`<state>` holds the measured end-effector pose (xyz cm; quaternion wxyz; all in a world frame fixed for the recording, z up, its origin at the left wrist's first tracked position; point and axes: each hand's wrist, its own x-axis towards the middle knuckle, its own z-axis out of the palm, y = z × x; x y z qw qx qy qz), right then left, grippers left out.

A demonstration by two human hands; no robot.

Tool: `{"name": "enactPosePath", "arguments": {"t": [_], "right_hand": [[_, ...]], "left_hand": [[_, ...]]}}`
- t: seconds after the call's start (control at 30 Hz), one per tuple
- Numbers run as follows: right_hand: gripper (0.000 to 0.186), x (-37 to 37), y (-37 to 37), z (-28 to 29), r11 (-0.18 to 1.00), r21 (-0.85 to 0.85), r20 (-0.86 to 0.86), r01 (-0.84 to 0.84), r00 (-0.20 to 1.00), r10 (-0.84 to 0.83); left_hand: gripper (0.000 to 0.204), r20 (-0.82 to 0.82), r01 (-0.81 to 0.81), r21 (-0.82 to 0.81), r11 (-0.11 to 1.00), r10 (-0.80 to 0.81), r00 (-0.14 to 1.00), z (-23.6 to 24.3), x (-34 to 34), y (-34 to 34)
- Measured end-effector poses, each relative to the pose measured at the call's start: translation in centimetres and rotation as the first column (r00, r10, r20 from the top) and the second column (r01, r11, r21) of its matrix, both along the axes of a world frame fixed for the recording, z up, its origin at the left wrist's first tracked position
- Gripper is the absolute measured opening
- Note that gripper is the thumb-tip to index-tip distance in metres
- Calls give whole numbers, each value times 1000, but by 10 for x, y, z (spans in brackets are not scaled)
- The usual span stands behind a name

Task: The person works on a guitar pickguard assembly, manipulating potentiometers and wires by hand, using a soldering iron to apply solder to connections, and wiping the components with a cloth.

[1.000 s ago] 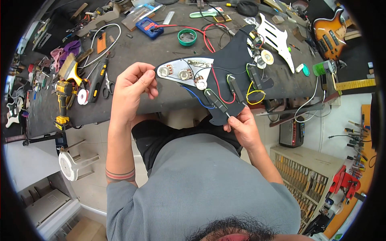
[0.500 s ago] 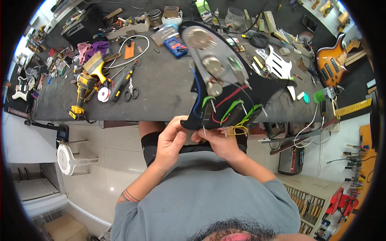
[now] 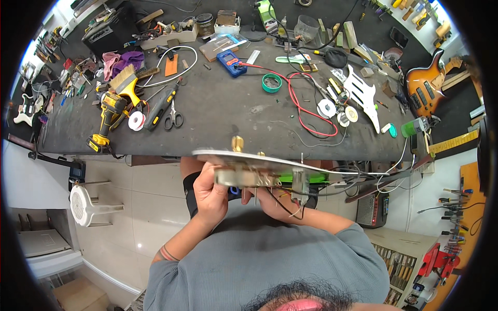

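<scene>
Although blur and the edge-on angle hide most joints, the pickguard (image 3: 270,161) looks well populated; at its left end, above and beyond the left fingers, a brass shaft (image 3: 237,144) pokes up through it, with a metal housing (image 3: 244,178) hanging beneath, while farther right, past the right fingers, come a green part (image 3: 316,178) and trailing dark wires (image 3: 332,194); fitting therefore seems largely done, though whether any wire end is left unjoined cannot be told; the assembly is in the air between the hands, just nearer the body than the worktop (image 3: 207,137); the left hand (image 3: 211,203) appears to have its fingers closed on the pickguard's near left part, the thumb beside the housing; the right hand (image 3: 275,203) lies under the middle, its fingers mostly hidden by parts and wires, so I cannot tell whether they are clamped or merely touching; beyond the fingers, left to right, lie a yellow drill (image 3: 107,118), scissors (image 3: 174,119), a blue meter (image 3: 232,63), a green ring-shaped container (image 3: 272,83) and a white pickguard (image 3: 361,96)
</scene>
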<state>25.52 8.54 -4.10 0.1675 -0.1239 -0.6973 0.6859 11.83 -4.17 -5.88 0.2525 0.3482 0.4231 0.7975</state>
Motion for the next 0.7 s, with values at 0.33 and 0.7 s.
{"name": "enactPosePath", "arguments": {"t": [0.33,0.7], "right_hand": [[39,29,23,-107,933,250,254,-259,947,195],[19,67,61,-41,982,-79,497,-174,847,190]], "left_hand": [[30,520,256,-138,957,-150,841,42,-58,23],[27,38,375,-749,547,-529,848,57,-242,53]]}}
